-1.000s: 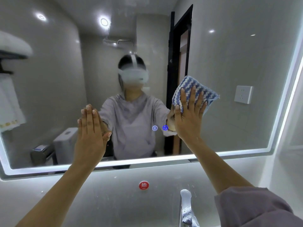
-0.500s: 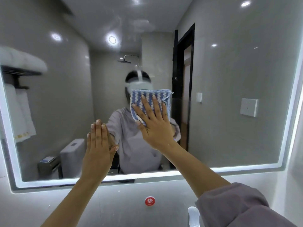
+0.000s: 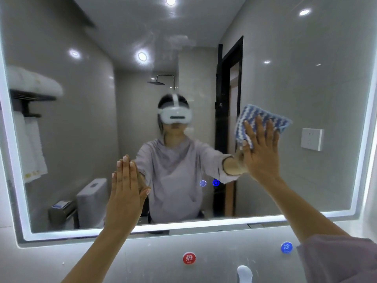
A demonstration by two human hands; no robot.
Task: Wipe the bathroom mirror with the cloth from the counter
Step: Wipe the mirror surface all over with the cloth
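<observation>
A large wall mirror [image 3: 306,88] with a lit white border fills most of the view. My right hand [image 3: 260,152] presses a blue-and-white striped cloth [image 3: 263,117] flat against the glass, right of centre, fingers spread over it. My left hand [image 3: 126,193] rests flat on the lower left part of the mirror, fingers together, holding nothing. The glass reflects a person in a grey hoodie wearing a headset.
Below the mirror are a red hot-water sticker [image 3: 189,258], a blue cold-water sticker [image 3: 286,247] and the top of a tap [image 3: 244,272]. Two small blue touch icons [image 3: 209,183] glow on the glass. Reflected are towels, a toilet, a doorway and a wall socket.
My right hand has swept the cloth from the mirror's centre back to the right. My left hand stays flat on the glass. The view has tilted slightly.
</observation>
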